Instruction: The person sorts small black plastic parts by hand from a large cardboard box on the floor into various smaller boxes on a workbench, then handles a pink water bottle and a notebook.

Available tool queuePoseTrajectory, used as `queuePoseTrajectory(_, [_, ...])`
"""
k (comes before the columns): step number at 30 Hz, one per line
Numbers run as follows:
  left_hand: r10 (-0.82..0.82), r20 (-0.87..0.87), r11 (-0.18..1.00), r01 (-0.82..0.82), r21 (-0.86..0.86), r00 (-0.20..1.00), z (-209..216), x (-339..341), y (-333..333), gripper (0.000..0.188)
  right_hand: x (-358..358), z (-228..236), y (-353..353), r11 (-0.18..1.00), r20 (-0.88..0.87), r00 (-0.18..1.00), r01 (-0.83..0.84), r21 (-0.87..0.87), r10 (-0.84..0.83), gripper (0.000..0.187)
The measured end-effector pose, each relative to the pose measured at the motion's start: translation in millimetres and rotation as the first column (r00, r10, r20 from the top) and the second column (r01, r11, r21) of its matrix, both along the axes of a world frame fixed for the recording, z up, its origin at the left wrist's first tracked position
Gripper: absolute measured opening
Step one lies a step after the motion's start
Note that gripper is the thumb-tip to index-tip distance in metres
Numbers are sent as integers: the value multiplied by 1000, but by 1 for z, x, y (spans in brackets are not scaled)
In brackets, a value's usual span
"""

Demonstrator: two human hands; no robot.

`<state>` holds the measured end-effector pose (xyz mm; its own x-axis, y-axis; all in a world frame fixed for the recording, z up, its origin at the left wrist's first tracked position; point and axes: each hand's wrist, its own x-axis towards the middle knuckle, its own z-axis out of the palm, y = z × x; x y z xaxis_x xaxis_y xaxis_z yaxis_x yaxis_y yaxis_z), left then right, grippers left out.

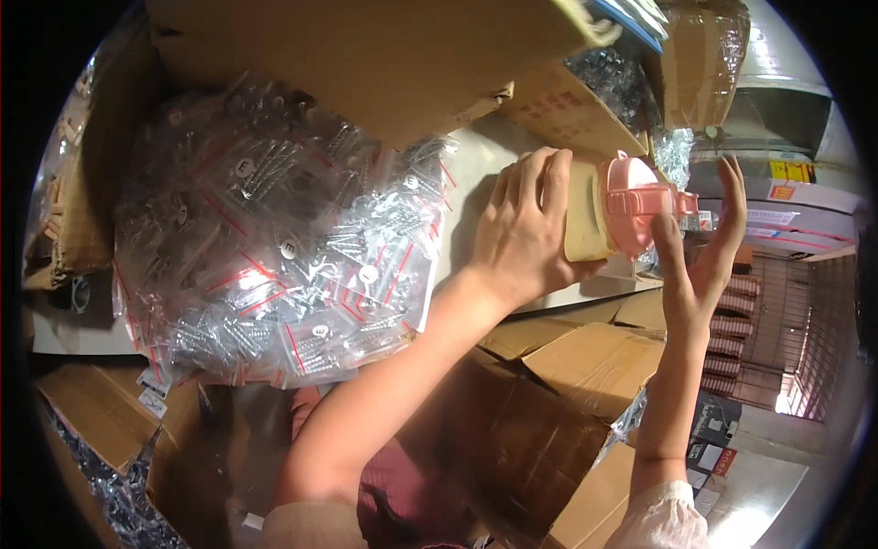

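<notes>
A squat bottle point(587, 212) with a pale yellowish see-through body lies tipped on its side, its pink flip-top lid point(629, 209) facing right. Wrapped round the body is my left hand point(528, 220), closed on it. My right hand point(704, 242) is beside the lid with fingers stretched and thumb apart; the thumb overlaps the lid's edge, and whether it touches I cannot tell. To the left of my left hand spreads a large heap of small clear zip bags point(283, 247) with screws inside, marked with red lines and round white labels.
Behind the heap rises a large cardboard box flap point(347, 64). An open carton point(585, 110) with dark bagged parts stands behind the bottle. Several cardboard boxes point(540, 430) sit below the white table's edge point(585, 291). A taped carton point(700, 64) is at the far right.
</notes>
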<state>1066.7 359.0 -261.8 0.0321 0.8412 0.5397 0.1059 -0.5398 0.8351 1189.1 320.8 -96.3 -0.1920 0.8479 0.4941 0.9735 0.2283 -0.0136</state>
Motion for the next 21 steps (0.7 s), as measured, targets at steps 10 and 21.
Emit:
queuePoseTrajectory(10, [-73, -37, 996, 71, -60, 997, 7, -2, -1, 106, 52, -44, -10, 937, -814, 580, -262, -230, -37, 117])
queuePoseTrajectory(21, [-67, -27, 997, 66, -34, 997, 8, 4, 0, 106, 45, -58, -9, 924, -892, 452, -351, -153, 24, 104])
